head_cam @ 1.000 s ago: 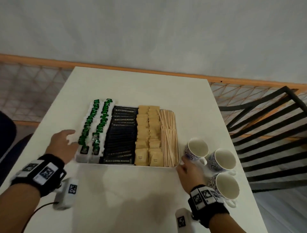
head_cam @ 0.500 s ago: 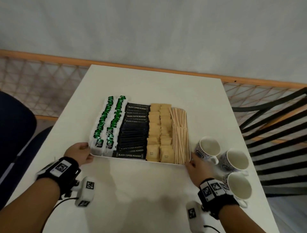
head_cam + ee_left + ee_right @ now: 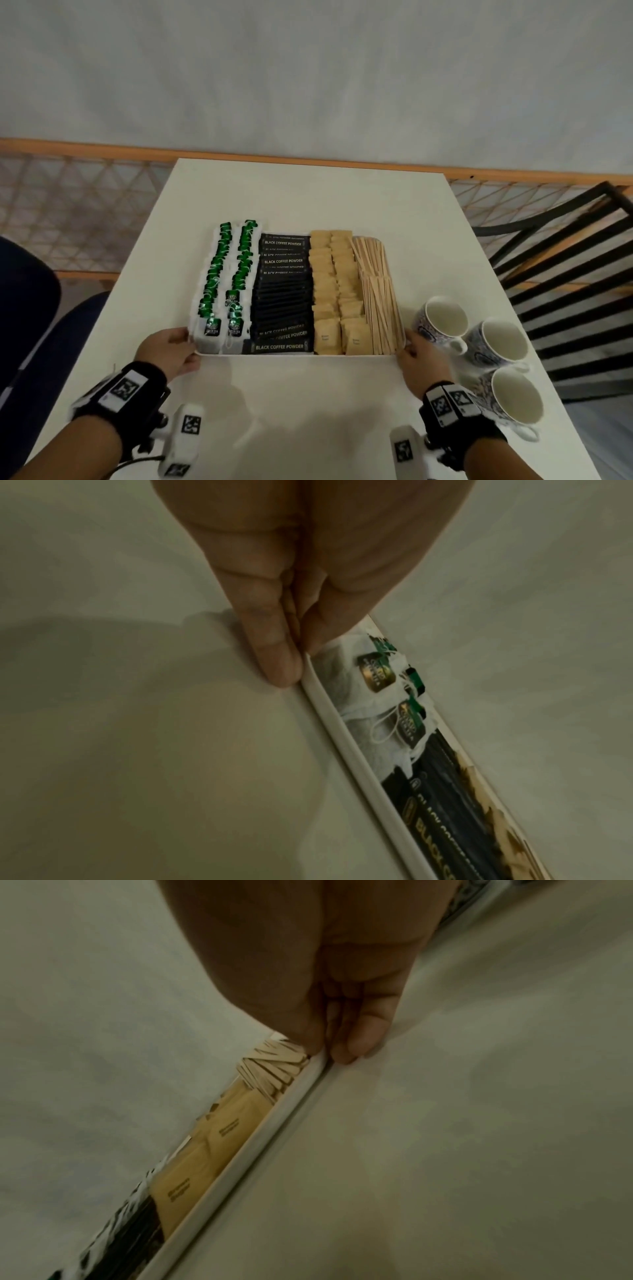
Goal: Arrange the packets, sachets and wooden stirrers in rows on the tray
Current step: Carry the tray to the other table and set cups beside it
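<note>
Gripping hands: left hand [image 3: 169,353] pinches the tray [image 3: 291,355] at its near-left corner; right hand [image 3: 416,363] pinches the near-right corner.
Tray: resting on the white tabletop [image 3: 308,418].
Rows, left to right: tea bags [image 3: 222,284], black coffee packets [image 3: 282,301], brown sachets [image 3: 335,291], wooden stirrers [image 3: 376,291].
Right of tray: three cups [image 3: 479,349].

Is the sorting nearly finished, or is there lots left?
Nearly finished, it seems. The tea bags, black coffee sachets, brown packets and wooden stirrers already lie in rows on the tray. The left hand and right hand grip its near corners. Probably only squaring the tray remains; nothing loose shows on the table.
</note>
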The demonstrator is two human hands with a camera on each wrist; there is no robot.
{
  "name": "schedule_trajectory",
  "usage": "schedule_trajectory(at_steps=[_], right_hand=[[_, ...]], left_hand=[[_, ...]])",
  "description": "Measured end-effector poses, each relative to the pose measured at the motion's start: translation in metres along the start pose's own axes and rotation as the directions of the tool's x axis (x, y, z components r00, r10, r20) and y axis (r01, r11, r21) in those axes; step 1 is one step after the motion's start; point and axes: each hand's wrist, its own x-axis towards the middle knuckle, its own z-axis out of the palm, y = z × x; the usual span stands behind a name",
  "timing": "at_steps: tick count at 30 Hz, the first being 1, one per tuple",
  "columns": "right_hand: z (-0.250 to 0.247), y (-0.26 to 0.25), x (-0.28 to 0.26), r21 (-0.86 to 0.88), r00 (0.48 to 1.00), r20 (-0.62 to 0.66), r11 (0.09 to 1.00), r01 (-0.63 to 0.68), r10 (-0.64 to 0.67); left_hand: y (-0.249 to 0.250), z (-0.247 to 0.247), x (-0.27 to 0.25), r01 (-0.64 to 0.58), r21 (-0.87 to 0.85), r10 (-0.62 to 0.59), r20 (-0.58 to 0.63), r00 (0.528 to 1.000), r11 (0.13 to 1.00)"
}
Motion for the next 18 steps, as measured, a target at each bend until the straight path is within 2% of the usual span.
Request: schedule_trajectory(at_steps=[8,18], right_hand=[[0.019,-0.043,0.047,0.050,1.000,-0.003,0.998,-0.024,0.024],[0.021,-0.111,0.142,0.044,0.998,-0.053,0.999,-0.013,0.015]], left_hand=[[0.049,-0.007,0.035,0.024,-0.071,-0.025,-0.011,1.000,0.997],[0.128,0.004,0.121,0.071,-0.152,-0.069,0.019,0.997,0.986]])
